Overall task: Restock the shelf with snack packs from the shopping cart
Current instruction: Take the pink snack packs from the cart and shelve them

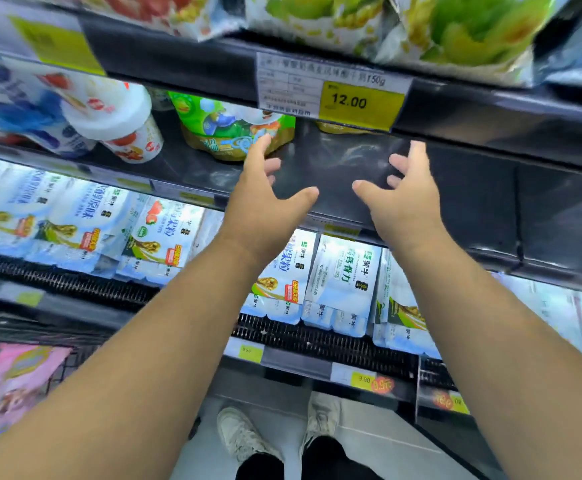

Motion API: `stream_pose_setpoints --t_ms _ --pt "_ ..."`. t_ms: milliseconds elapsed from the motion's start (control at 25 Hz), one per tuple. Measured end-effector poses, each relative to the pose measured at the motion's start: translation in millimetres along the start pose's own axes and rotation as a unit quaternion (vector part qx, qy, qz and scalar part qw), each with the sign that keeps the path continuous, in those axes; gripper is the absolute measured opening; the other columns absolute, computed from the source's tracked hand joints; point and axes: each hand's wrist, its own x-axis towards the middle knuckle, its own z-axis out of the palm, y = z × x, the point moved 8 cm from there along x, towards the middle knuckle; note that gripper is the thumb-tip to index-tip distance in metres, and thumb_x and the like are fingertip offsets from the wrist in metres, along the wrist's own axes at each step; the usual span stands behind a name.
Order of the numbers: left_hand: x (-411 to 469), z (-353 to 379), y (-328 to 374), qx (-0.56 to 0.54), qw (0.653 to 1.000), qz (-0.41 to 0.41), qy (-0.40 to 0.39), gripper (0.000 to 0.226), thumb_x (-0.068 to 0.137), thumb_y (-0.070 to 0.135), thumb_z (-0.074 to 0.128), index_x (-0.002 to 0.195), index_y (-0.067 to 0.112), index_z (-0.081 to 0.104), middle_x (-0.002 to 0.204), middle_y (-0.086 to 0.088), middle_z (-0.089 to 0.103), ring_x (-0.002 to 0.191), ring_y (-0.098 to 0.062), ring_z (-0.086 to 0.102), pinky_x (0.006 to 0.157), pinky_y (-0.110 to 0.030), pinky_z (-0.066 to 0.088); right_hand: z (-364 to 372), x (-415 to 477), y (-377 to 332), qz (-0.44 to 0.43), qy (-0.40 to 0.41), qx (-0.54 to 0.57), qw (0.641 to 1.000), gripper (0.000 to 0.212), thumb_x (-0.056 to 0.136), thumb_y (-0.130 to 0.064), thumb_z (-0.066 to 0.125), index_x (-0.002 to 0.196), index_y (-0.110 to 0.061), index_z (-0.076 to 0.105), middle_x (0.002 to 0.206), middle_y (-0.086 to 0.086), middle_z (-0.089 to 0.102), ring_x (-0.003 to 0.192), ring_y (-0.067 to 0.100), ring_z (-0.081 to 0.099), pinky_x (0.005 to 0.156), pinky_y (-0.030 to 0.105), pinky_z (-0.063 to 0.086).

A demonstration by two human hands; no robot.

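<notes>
Camera: one wide-angle view, worn on my head.
Facing: forward and down, at the dark shelf (331,157) and on to my shoes (244,434).
Nearness: close up against the shelf.

Green snack pack (227,129) upright on dark shelf (456,188); pink pack (16,386) lying in cart (75,365).

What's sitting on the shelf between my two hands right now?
Nothing: the head view shows only bare dark shelf between the left hand and the right hand.
</notes>
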Motion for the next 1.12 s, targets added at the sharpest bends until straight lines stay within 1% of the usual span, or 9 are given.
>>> stream_pose_setpoints --t_ms 120,240,320,400,560,680,880,1000,1120 --pt "-40.1 -31.3 1.2 -0.009 1.000 -0.026 0.015 0.082 0.088 0.022 0.072 0.153 0.029 0.023 0.145 0.001 0.045 0.135 -0.013 0.044 0.107 -0.035 0.042 11.0 -32.0 -19.9 0.006 -0.042 0.010 0.999 0.084 0.087 -0.017 0.070 0.154 -0.021 0.021 0.146 0.000 0.044 0.129 0.017 0.046 0.107 0.041 0.043" --pt "-70.7 -66.4 9.0 -0.014 0.998 -0.040 0.039 0.081 0.088 0.023 0.072 0.153 0.030 0.023 0.144 0.004 0.045 0.134 -0.013 0.044 0.095 -0.032 0.046 25.2 -61.1 -41.4 -0.010 -0.090 0.014 0.996 0.088 0.086 -0.016 0.071 0.156 -0.025 0.019 0.144 0.002 0.046 0.127 0.019 0.049 0.104 0.037 0.045" --pt "-90.9 -90.5 17.9 -0.018 0.997 -0.043 0.059 0.079 0.089 0.025 0.071 0.152 0.031 0.024 0.138 0.009 0.046 0.131 -0.012 0.044 0.096 -0.035 0.047 35.1 -80.9 -55.6 -0.018 -0.124 0.010 0.992 0.083 0.087 -0.015 0.071 0.154 -0.026 0.024 0.141 0.001 0.048 0.123 0.019 0.051 0.086 0.026 0.050" --pt "-113.5 -115.6 23.9 -0.029 0.995 -0.048 0.084 0.078 0.089 0.025 0.071 0.152 0.031 0.025 0.133 0.011 0.045 0.130 -0.012 0.044 0.100 -0.034 0.043 45.4 -103.7 -70.8 -0.030 -0.163 0.013 0.986 0.079 0.087 -0.014 0.071 0.153 -0.026 0.029 0.139 0.001 0.049 0.117 0.017 0.053 0.071 0.020 0.047" --pt "-161.5 -157.0 33.5 -0.055 0.989 -0.059 0.128 0.074 0.090 0.024 0.071 0.150 0.032 0.028 0.139 0.009 0.044 0.130 -0.010 0.044 0.097 -0.030 0.040 64.7 -149.5 -99.1 -0.065 -0.237 0.006 0.969 0.073 0.088 -0.015 0.070 0.150 -0.026 0.034 0.138 -0.001 0.049 0.114 0.016 0.053 0.081 0.033 0.052" --pt "-198.6 -184.7 34.5 -0.062 0.981 -0.067 0.168 0.073 0.090 0.022 0.071 0.149 0.033 0.030 0.141 0.009 0.046 0.128 -0.008 0.045 0.099 -0.029 0.039 78.5 -185.0 -121.1 -0.096 -0.296 -0.005 0.950 0.069 0.090 -0.018 0.069 0.149 -0.029 0.035 0.133 -0.006 0.050 0.113 0.014 0.052 0.063 0.020 0.048" --pt "-247.7 -219.4 26.4 -0.053 0.973 -0.089 0.207 0.074 0.089 0.023 0.072 0.150 0.035 0.030 0.141 0.009 0.048 0.126 -0.007 0.045 0.102 -0.032 0.040 98.0 -228.3 -146.8 -0.128 -0.348 0.000 0.929 0.066 0.088 -0.019 0.072 0.145 -0.030 0.041 0.127 -0.006 0.054 0.111 0.018 0.057 0.094 0.041 0.051" --pt "-270.7 -241.9 19.1 -0.047 0.965 -0.100 0.238 0.074 0.089 0.023 0.072 0.149 0.034 0.031 0.134 0.013 0.049 0.127 -0.007 0.045 0.105 -0.032 0.040 115.0 -252.9 -159.6 -0.145 -0.385 -0.010 0.911 0.064 0.087 -0.018 0.072 0.143 -0.028 0.043 0.126 -0.006 0.055 0.112 0.021 0.059 0.095 0.043 0.051" --pt "-285.2 -263.4 5.8 -0.043 0.959 -0.112 0.255 0.073 0.089 0.023 0.072 0.149 0.032 0.031 0.140 0.008 0.049 0.125 -0.008 0.045 0.103 -0.032 0.039 134.9 -275.7 -169.7 -0.173 -0.412 -0.021 0.894 0.065 0.086 -0.019 0.073 0.142 -0.033 0.043 0.124 -0.006 0.056 0.111 0.020 0.059 0.101 0.044 0.048"
